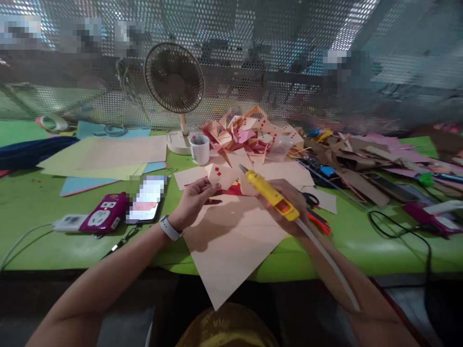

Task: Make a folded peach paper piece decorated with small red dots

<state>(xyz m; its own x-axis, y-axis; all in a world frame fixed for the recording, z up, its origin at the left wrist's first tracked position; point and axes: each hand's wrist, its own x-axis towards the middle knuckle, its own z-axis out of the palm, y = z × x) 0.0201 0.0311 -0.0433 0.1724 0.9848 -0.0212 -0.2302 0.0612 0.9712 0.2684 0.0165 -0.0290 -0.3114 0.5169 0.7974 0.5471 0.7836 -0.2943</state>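
Observation:
Between the thumb and fingers of my left hand (197,200) is a folded pale-peach paper piece (220,174) with small red diamond marks. Its lower edge overlaps a red and yellow patch (237,188). My right hand (289,200) is wrapped round a yellow glue gun (271,193), its metal nozzle pointing up and left, close to the paper piece. A long whitish glue stick or cord trails from its back along my forearm; I cannot tell which. Below both hands lies a large peach sheet (231,250), one corner hanging over the table's front edge.
A heap of folded paper pieces (249,132) stands behind my hands, with a white cup (200,150) and fan (177,79). At left lie a phone (148,197) and purple power socket (104,212). Scissors (311,199), a red cutter (319,221) and paper scraps (361,164) are at right.

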